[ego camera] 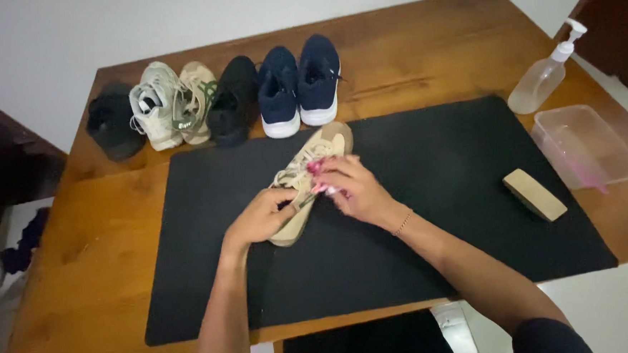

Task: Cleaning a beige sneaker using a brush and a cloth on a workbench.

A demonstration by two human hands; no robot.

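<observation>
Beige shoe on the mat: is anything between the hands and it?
Nothing visible. Both the left hand and the right hand are already on the beige shoe, fingers at its laces, on the black mat.

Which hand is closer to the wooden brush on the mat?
The right hand. It rests on the beige shoe, with bare black mat between it and the wooden brush. The left hand holds the shoe's other side, farther away.
</observation>
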